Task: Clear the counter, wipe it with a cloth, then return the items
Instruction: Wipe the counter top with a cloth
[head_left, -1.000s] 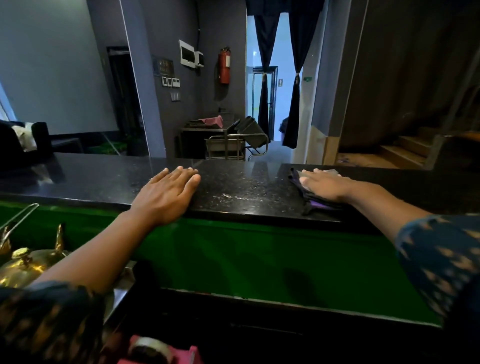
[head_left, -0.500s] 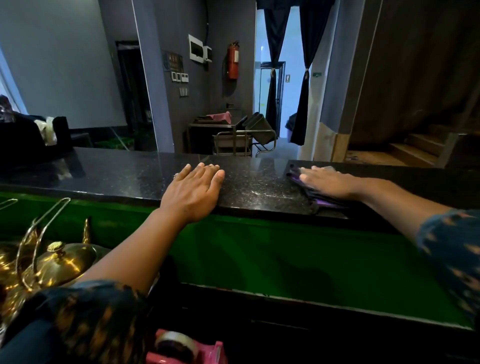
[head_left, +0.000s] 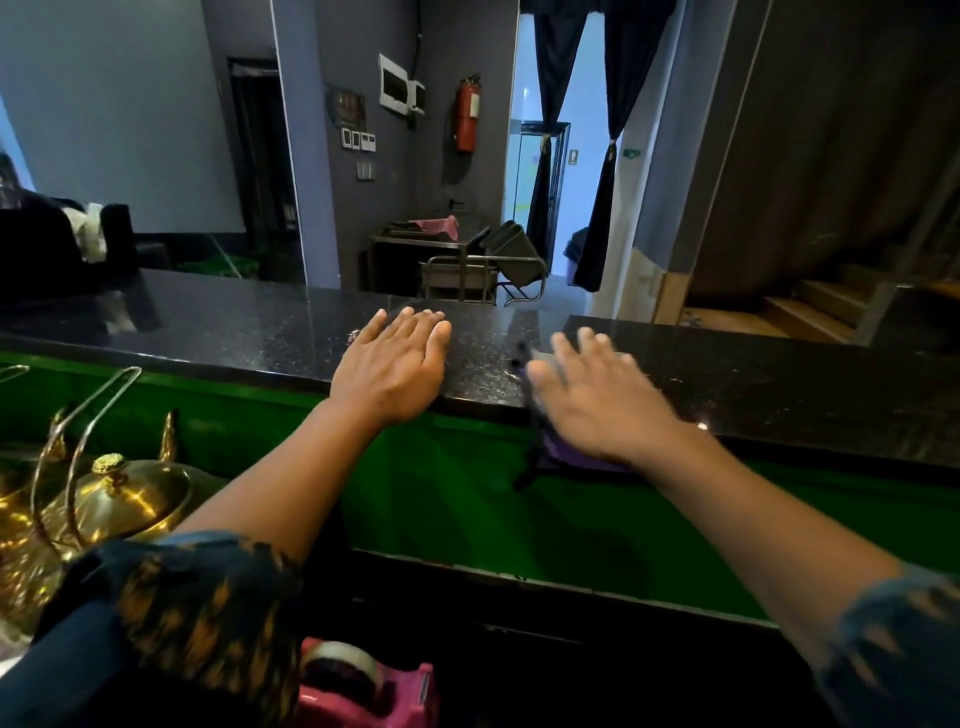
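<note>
Here, right hand (head_left: 597, 400) fingers spread, pressing purple cloth (head_left: 558, 452) draped over counter (head_left: 234, 332) edge, left hand (head_left: 389, 369) flat.

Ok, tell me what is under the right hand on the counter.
A purple cloth lies under the right hand, pressed flat on the black counter. Only its near edge shows, hanging over the counter's front. The rest is covered by the hand, which is blurred.
</note>
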